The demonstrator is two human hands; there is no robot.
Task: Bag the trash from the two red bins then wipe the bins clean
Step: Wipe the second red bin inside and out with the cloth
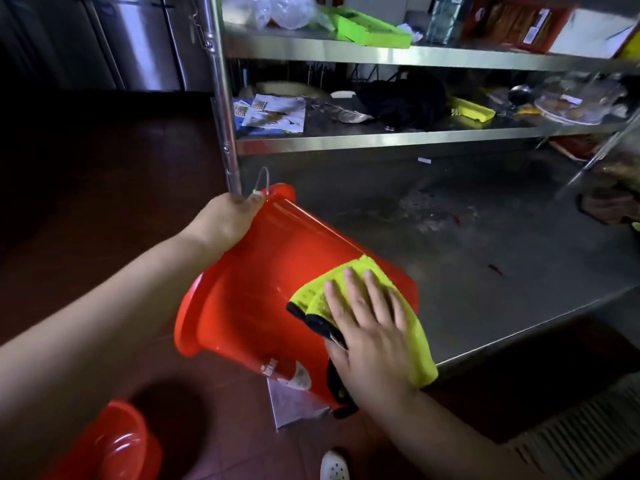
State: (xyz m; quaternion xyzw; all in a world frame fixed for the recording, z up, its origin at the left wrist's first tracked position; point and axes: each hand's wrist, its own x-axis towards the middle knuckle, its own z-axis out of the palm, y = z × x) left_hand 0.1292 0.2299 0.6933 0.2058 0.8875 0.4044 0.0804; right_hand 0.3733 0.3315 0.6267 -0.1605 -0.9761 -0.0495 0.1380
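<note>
Centre of frame: one red bin (277, 271) is held tilted on its side, mouth toward the lower left, base toward the right and over the near edge of the steel worktop (502, 244). Whether the base touches the worktop cannot be told.

Left hand (225, 223): grip closed on the bin's rim at its upper edge, fingers curled over the lip beside the wire handle (263, 178).

Right hand (367, 327): fingers straight and spread, palm pressing a yellow cloth (412, 334) with black edging flat against the bin's outer wall near its base. Grip open; the cloth is held by pressure only. Part of the cloth hangs below the hand.

A torn label (291, 374) shows on the bin's underside wall.

Lower left of frame: a second red bin (117, 445) stands upright on the dark red floor (104, 168), well apart from the first.

Bottom centre: a white perforated shoe (334, 465). A grey sheet (294, 407) lies on the floor under the tilted bin.

Upper half: steel shelves (381, 136) carrying papers, a black bundle, green trays and a plate of food.
</note>
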